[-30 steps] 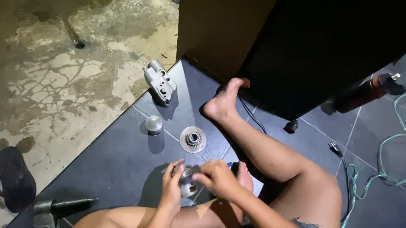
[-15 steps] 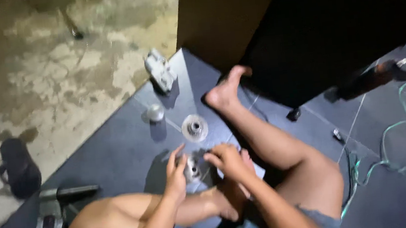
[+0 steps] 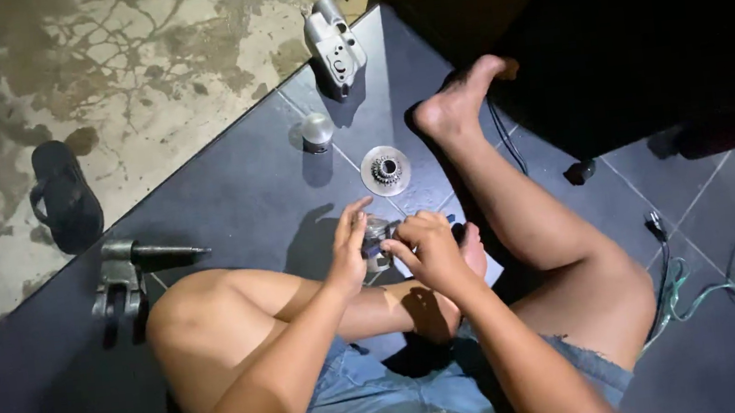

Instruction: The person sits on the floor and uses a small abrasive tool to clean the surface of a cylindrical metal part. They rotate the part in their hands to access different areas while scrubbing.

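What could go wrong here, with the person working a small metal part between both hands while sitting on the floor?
The small metal part is pinched only by fingertips of the left hand and right hand above a bare foot; it could slip and drop there. The loose gear disc and metal cap lie near the outstretched foot and might get kicked.

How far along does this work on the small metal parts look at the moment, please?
Several parts already lie separate on the dark tiles: a toothed disc, a small metal cylinder, a grey housing and a forked shaft piece. In hand: the left hand and right hand both grip a small metal assembly. Whether it is being taken apart or rebuilt cannot be told.
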